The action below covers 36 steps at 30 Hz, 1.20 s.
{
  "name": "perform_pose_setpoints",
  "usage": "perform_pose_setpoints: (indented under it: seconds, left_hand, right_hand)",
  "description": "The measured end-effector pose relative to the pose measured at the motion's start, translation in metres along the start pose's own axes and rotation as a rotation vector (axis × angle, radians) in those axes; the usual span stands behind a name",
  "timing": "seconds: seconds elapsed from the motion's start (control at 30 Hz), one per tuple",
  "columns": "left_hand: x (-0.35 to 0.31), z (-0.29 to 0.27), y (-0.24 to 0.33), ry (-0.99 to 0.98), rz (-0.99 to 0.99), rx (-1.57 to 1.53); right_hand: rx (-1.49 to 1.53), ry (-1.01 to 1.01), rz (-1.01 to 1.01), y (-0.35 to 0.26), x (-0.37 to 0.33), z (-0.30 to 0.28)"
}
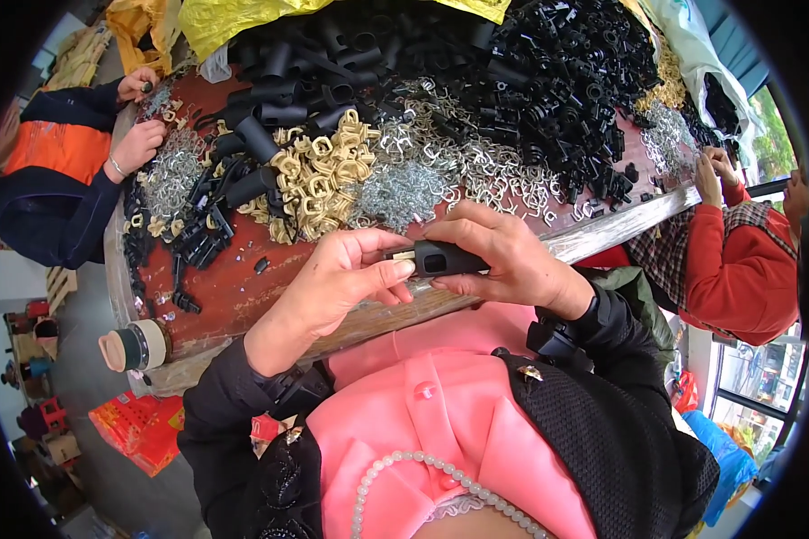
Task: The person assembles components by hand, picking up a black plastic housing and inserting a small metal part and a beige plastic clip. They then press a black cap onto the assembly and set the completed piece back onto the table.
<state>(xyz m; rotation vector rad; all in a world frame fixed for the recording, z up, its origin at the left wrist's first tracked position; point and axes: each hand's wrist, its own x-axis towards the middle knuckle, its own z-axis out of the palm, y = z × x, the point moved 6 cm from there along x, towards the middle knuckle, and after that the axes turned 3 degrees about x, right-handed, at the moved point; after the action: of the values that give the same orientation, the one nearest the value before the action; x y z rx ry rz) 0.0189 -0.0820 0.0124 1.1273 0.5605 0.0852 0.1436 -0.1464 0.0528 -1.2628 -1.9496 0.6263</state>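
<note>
A short black plastic tube piece [440, 260], smooth and roughly rectangular with a small window in its side, was held just in front of the near edge of the red round table [234, 287]. The right hand [503, 256] was closed around it from above, fingers curled over its top and thumb beneath. The left hand [333, 283] came in from the lower left, wrist bent, thumb and forefinger pinched on a small beige piece at the tube's left end.

On the table lay heaps too many to count: beige plastic clips [319, 175] near its middle, shiny bent wire springs [431, 171] beside them, black tubes [288, 90] behind, and small black fittings [566, 81] toward the far right. One tape roll [139, 346] sat at the table's left rim. Two other people worked at the table, an orange-vested one [58, 153] left, a red-sleeved one [737, 260] right.
</note>
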Motion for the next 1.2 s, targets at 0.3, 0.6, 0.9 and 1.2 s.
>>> perform_pose_setpoints:
  seconds: [0.3, 0.6, 0.9, 1.2]
  left_hand:
    - [0.004, 0.006, -0.003, -0.035, -0.050, -0.032]
    - [0.011, -0.001, -0.014, -0.048, -0.143, -0.015]
    - [0.013, 0.009, -0.002, -0.103, -0.103, -0.127]
    - [0.017, 0.016, -0.004, -0.162, 0.011, -0.253]
  right_hand:
    - [0.122, -0.022, 0.113, 0.006, -0.003, 0.009]
    - [0.170, -0.112, 0.158, 0.020, -0.003, 0.019]
    - [0.498, -0.254, -0.182, 0.003, 0.013, 0.017]
    - [0.713, -0.133, -0.018, 0.010, 0.012, 0.016]
